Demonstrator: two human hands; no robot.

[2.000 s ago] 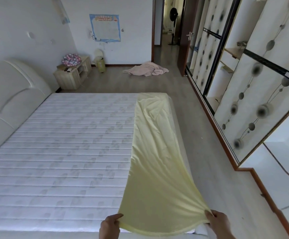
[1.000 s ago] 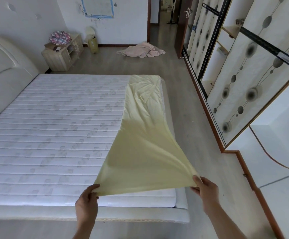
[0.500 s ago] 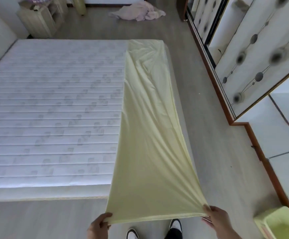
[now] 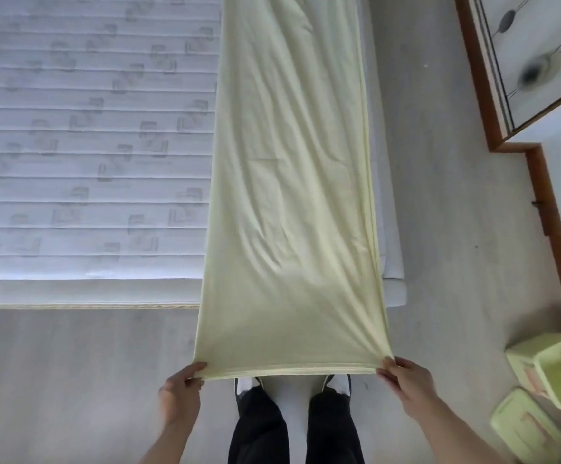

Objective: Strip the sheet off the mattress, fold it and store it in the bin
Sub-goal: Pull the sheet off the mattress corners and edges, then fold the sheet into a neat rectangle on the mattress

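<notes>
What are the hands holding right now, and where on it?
The yellow sheet: left hand and right hand each pinch a near-end corner.

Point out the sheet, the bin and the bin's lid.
sheet (image 4: 289, 195): head view, middle of the yellow cloth on the mattress.
bin (image 4: 540, 353): head view, its near rim.
lid (image 4: 523, 426): head view, its flat top, on the floor.
</notes>
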